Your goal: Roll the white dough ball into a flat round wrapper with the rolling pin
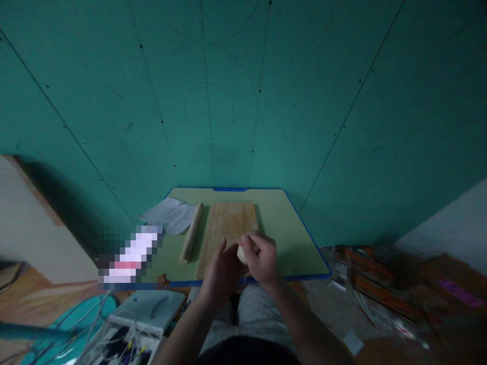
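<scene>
A small, pale lump of dough (241,255) is held between my two hands, above the near end of a wooden board (228,220). My left hand (221,271) cups it from the left, thumb pointing up and fingers curved behind. From the right, my right hand (263,257) closes on the lump with its fingers bent and thumb pressed to it. Part of the dough is hidden by the fingers. Left of the board lies a wooden rolling pin (192,233), touched by neither hand.
The pale green table (281,213) has a blue rim and stands against a green wall (236,101). Printed paper (171,215) lies at its left. A blurred-out bright screen (133,256) is at the left edge. Cables fill a box (129,334) below; clutter (388,289) covers the right floor.
</scene>
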Motion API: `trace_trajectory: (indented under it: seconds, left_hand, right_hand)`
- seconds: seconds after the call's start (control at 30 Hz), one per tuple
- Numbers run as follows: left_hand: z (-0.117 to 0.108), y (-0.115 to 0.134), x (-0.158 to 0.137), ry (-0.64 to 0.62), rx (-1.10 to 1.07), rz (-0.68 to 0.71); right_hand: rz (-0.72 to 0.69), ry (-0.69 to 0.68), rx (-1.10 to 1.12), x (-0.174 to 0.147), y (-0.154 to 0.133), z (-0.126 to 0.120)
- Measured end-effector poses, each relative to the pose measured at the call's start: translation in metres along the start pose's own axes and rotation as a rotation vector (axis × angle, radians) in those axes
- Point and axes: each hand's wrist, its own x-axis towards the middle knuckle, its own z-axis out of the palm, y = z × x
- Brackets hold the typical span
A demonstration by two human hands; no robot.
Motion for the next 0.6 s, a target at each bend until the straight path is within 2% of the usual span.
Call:
trace_trajectory:
  seconds: [0.07, 0.17, 0.27, 0.33, 0.43, 0.5, 0.6]
  left_hand:
    - [-0.001, 0.004, 0.003, 0.027, -0.047, 0.04]
    - [0.008, 0.005, 0.004, 0.014, -0.117, 0.057]
    - [0.014, 0.002, 0.001, 0.033, -0.073, 0.081]
    - [0.011, 0.003, 0.001, 0.087, -0.005, 0.113]
    - [0.001, 0.009, 0.003, 0.164, 0.025, 0.111]
    - [-0.003, 0.01, 0.006, 0.161, 0.007, 0.15]
    - [-0.004, 0.001, 0.011, 0.099, -0.002, 0.291]
  right_hand:
    - [0.007, -0.036, -0.024, -0.003, -0.006, 0.004]
    - [-0.107, -0.149, -0.146, -0.012, -0.008, 0.016]
    - [-0.151, -0.244, -0.291, -0.015, -0.001, 0.02]
    - [-0.166, -0.281, -0.312, -0.011, 0.002, 0.014]
    - [-0.211, -0.197, -0.213, -0.002, -0.004, 0.001]
    - [-0.237, -0.127, -0.181, 0.002, -0.012, 0.001]
    - [-0.263, -0.206, -0.233, -0.001, -0.017, 0.021]
